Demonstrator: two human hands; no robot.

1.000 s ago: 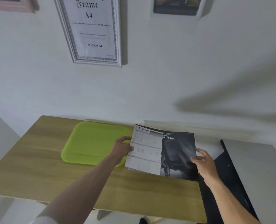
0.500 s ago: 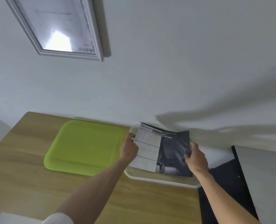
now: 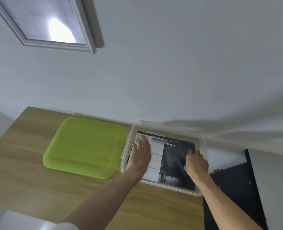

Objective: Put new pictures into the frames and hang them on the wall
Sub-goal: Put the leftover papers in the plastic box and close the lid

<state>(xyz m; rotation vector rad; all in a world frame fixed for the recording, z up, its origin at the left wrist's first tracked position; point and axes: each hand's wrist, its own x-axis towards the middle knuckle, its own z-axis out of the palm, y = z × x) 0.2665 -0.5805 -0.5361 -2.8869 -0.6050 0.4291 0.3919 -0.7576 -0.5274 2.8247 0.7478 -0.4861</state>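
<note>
**Thin printed sheet lying in the clear tray**

Lower centre, the left hand [image 3: 141,153] lies flat, fingers straight, pressing the printed sheet [image 3: 170,156]. The right hand [image 3: 196,163] curls over its right edge. The paper looks light, floppy and easily creased; best taken at the edges. It sits inside the clear plastic tray [image 3: 203,143] on the surface [image 3: 21,171]; a grey frame [image 3: 91,47] hangs upper left.

A lid [image 3: 85,146] lies on the table [image 3: 21,171], just left of the box [image 3: 203,146]. A sheet [image 3: 174,156] lies in the box, seemingly flat. A frame [image 3: 54,25] hangs on the wall above the lid.
</note>
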